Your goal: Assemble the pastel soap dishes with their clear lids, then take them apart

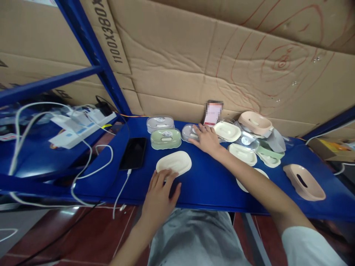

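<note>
While one cream soap dish point(174, 163) is touched by the open-fingered left hand point(161, 194) at the blue tabletop's point(210, 184) front, one clear lid point(190, 132) is covered by the flat right hand point(206, 139); two pink dishes point(303, 181) lie rightward.

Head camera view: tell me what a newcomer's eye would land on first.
The bright blue metal shelf dotted with pastel oval plastic soap dishes. The left hand rests on a cream oval soap-dish tray at the front, while the right hand touches a clear plastic lid further back. A black smartphone lies charging to the left.
</note>
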`<state>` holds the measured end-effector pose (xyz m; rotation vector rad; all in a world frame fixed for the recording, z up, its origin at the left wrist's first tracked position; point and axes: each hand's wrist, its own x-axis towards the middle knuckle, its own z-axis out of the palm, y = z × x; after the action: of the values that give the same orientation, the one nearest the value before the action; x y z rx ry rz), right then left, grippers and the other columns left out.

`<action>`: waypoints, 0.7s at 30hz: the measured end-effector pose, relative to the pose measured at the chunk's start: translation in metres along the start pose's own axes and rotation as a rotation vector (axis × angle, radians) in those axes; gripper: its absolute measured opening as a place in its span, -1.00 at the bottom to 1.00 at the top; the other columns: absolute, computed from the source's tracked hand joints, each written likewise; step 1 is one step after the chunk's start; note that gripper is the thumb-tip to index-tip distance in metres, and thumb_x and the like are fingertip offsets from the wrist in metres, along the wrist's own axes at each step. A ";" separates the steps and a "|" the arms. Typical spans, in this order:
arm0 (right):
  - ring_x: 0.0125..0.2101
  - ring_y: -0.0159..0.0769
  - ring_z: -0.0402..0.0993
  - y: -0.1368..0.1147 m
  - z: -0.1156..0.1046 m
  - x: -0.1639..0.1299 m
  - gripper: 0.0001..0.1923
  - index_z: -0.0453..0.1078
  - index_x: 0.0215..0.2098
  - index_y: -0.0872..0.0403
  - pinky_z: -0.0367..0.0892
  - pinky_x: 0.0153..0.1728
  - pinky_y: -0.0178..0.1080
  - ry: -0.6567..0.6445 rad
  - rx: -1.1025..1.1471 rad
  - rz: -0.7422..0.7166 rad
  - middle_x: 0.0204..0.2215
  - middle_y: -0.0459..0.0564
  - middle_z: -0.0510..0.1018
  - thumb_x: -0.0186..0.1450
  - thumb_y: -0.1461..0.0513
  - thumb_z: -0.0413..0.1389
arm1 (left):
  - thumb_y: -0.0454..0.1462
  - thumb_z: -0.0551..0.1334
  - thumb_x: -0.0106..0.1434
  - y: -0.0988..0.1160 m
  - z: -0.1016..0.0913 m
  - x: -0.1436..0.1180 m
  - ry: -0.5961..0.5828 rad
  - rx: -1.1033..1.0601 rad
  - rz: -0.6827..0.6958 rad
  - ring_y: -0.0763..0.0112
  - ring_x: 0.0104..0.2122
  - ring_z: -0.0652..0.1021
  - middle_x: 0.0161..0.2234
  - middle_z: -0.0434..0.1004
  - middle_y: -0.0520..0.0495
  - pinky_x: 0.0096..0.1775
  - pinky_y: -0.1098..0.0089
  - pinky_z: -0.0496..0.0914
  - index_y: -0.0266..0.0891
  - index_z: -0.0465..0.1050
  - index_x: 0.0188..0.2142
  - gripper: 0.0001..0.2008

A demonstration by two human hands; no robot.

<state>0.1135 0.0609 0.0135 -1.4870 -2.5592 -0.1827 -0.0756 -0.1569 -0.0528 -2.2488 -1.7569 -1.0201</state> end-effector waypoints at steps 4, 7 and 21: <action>0.41 0.14 0.22 -0.003 0.004 0.038 -0.22 0.10 0.54 0.19 0.16 0.39 0.08 0.028 0.089 -0.030 0.47 0.37 0.19 0.54 -0.08 0.08 | -0.30 0.22 0.48 -0.001 -0.002 0.001 -0.009 -0.043 0.033 0.02 0.14 0.57 0.08 0.55 -0.21 0.26 -0.19 0.43 -0.14 0.44 0.16 -0.72; 0.44 0.04 0.18 0.006 -0.003 0.035 -0.29 0.06 0.53 0.26 0.17 0.39 -0.02 0.095 0.148 -0.055 0.49 0.35 0.16 0.59 0.01 -0.02 | -0.33 0.22 0.48 -0.002 -0.005 0.002 -0.017 -0.087 0.071 0.10 0.09 0.59 0.02 0.58 -0.17 0.24 -0.09 0.45 -0.15 0.46 0.12 -0.75; 0.42 0.21 0.20 0.098 -0.025 -0.096 -0.45 0.26 0.44 0.15 0.10 0.37 0.26 0.166 -0.183 -0.129 0.43 0.34 0.30 0.52 0.20 0.06 | -0.33 0.28 0.48 0.018 -0.018 0.005 -0.206 -0.322 0.281 0.28 -0.17 0.59 -0.19 0.60 -0.04 -0.01 0.16 0.47 -0.11 0.56 0.00 -0.84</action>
<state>0.2479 0.0226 0.0194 -1.3001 -2.5603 -0.5473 -0.0670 -0.1670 -0.0302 -2.7888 -1.3593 -1.1092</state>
